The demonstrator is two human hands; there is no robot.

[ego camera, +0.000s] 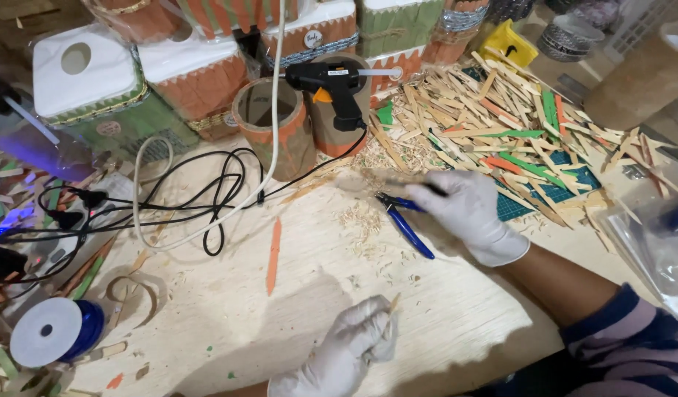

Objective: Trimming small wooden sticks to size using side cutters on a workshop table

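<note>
The wooden table [295, 323] holds craft work that looks about half done. Behind the black glue gun [333, 84] stand finished stick-covered boxes [195, 77]. Just left of the glue gun is a round holder [274, 121], partly covered in orange sticks. Right of the glue gun lies a big pile of craft sticks [501, 117], not yet used. Below the glue gun, the right hand [468, 209] has its fingers closed on blue-handled cutters [405, 220]. Nearer the person, the left hand [354, 345] pinches a small stick piece [393, 303]. Shavings [357, 220] lie by the cutters.
</note>
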